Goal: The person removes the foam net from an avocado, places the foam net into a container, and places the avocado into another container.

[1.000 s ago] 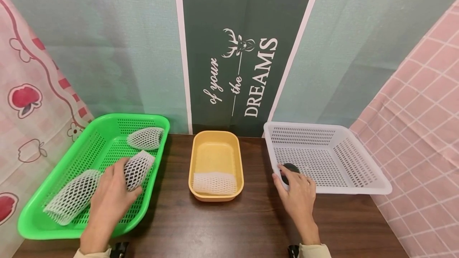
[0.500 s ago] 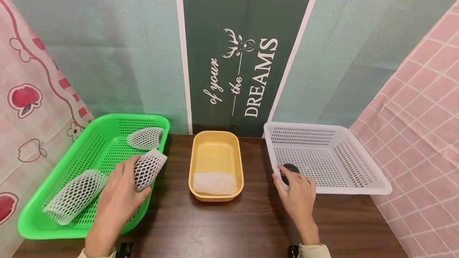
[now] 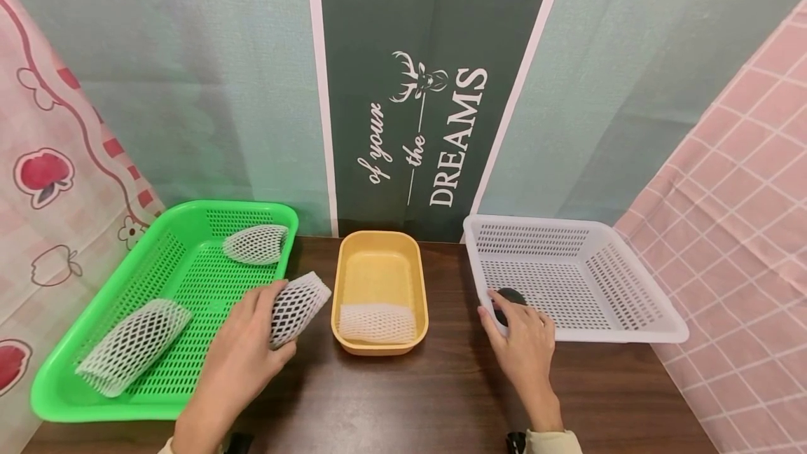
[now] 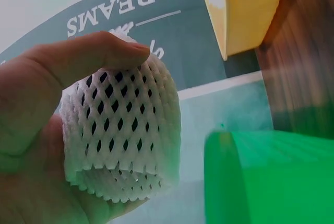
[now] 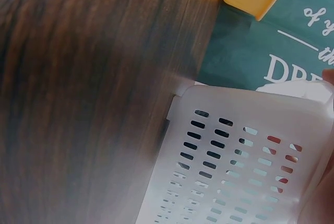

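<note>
My left hand (image 3: 242,349) holds a white foam net sleeve (image 3: 299,308) in the gap between the green basket and the yellow tray. Dark surface shows through its mesh in the head view. Its lower end gapes open in the left wrist view (image 4: 122,114), with my thumb across the upper end. My right hand (image 3: 526,342) is at the near left corner of the white basket (image 3: 630,335), its thumb and fingers curled round a dark rounded object (image 3: 512,296). The hand hides most of that object, so its kind is unclear.
The green basket (image 3: 107,412) at left holds two more foam net sleeves, one near (image 3: 134,347) and one far (image 3: 255,244). A yellow tray (image 3: 378,279) in the middle holds a flat white foam net (image 3: 377,322). Printed curtains surround the brown table (image 3: 403,398).
My left hand has carried the foam net sleeve rightward out of the green basket, over its rim, towards the yellow tray. My right hand has stayed in place.
</note>
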### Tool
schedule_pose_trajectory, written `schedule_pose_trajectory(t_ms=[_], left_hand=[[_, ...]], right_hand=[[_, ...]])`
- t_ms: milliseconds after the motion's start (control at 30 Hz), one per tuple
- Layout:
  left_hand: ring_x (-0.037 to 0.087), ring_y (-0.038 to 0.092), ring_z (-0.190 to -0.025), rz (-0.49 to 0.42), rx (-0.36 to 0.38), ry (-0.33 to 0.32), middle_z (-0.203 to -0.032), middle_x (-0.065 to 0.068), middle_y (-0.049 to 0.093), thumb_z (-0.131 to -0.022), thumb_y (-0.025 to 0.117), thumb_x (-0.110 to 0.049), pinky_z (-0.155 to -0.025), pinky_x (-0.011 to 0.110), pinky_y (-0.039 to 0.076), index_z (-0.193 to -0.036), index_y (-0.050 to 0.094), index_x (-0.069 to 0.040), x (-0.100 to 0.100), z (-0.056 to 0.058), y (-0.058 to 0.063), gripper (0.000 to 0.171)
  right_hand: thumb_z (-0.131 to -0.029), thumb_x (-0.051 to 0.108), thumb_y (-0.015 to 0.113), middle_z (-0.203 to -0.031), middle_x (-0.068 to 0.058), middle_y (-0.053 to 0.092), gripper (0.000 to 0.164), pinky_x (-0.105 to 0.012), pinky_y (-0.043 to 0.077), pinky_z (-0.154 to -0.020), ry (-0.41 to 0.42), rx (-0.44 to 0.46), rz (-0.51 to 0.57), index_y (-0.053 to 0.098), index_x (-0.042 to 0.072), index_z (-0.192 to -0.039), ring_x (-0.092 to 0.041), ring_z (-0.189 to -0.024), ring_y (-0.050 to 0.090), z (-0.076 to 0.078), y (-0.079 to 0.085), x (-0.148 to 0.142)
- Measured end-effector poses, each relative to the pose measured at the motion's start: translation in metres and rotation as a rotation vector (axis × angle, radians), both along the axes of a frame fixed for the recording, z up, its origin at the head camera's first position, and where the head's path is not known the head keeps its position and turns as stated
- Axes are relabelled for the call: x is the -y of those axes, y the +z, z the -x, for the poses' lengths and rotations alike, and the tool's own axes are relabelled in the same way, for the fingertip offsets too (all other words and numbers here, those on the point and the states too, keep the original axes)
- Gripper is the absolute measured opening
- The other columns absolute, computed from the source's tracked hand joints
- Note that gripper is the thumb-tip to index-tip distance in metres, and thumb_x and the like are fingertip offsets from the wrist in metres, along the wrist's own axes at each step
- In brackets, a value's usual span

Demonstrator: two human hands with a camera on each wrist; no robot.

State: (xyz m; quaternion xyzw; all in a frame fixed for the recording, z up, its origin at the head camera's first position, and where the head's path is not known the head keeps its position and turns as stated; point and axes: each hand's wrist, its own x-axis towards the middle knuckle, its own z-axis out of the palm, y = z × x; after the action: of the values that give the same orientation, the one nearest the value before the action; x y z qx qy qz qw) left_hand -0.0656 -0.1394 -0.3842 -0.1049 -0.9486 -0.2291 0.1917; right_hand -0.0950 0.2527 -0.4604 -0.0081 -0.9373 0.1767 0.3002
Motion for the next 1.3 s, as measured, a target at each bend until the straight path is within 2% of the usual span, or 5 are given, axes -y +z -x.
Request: schedule_pose_trajectory(t_ms=[233, 433, 767, 933, 1300], left_hand=[[0.038, 0.060, -0.109, 0.021, 0.002, -0.061, -0.125, 0.021, 0.059, -0.060, 0.090, -0.010, -0.089, 0.055, 0.051, -0.136, 0.050, -0.005, -0.015, -0.004, -0.003, 0.086], [0.031, 0.061, -0.105, 0.058, -0.016, -0.124, -0.121, 0.015, 0.061, -0.058, 0.092, -0.015, -0.086, 0.047, 0.053, -0.133, 0.053, -0.009, -0.027, -0.007, -0.010, 0.085], [0.019, 0.060, -0.104, 0.122, 0.007, -0.337, -0.120, 0.004, 0.060, -0.058, 0.093, -0.018, -0.085, 0.040, 0.054, -0.133, 0.052, -0.013, -0.037, -0.010, -0.030, 0.086], [0.015, 0.059, -0.106, 0.119, 0.048, -0.409, -0.121, 0.000, 0.059, -0.059, 0.092, -0.018, -0.086, 0.041, 0.055, -0.133, 0.052, -0.015, -0.042, -0.012, -0.039, 0.084], [0.013, 0.058, -0.111, 0.117, 0.062, -0.504, -0.124, -0.004, 0.057, -0.062, 0.091, -0.023, -0.089, 0.041, 0.054, -0.134, 0.050, -0.017, -0.054, -0.016, -0.055, 0.083]], right_hand=[[-0.086, 0.038, 0.073, -0.106, -0.010, 0.076, 0.040, -0.052, 0.035, -0.094, -0.003, -0.001, -0.001, 0.072, 0.019, -0.120, -0.036, -0.102, 0.065, 0.000, 0.000, 0.000], [-0.085, 0.038, 0.074, -0.106, -0.011, 0.076, 0.041, -0.052, 0.035, -0.093, 0.006, -0.011, -0.007, 0.072, 0.018, -0.120, -0.036, -0.102, 0.066, 0.000, 0.000, -0.001], [-0.083, 0.034, 0.077, -0.115, -0.011, 0.073, 0.042, -0.050, 0.035, -0.092, 0.058, -0.023, -0.002, 0.071, 0.016, -0.121, -0.036, -0.107, 0.064, -0.003, 0.002, -0.003], [-0.083, 0.032, 0.077, -0.113, -0.010, 0.074, 0.040, -0.051, 0.036, -0.090, 0.080, -0.045, -0.014, 0.072, 0.016, -0.119, -0.035, -0.106, 0.065, -0.004, 0.002, -0.004], [-0.077, 0.025, 0.082, -0.111, -0.013, 0.073, 0.039, -0.054, 0.037, -0.090, 0.154, -0.115, 0.035, 0.073, 0.012, -0.113, -0.037, -0.104, 0.064, -0.005, 0.003, -0.005]])
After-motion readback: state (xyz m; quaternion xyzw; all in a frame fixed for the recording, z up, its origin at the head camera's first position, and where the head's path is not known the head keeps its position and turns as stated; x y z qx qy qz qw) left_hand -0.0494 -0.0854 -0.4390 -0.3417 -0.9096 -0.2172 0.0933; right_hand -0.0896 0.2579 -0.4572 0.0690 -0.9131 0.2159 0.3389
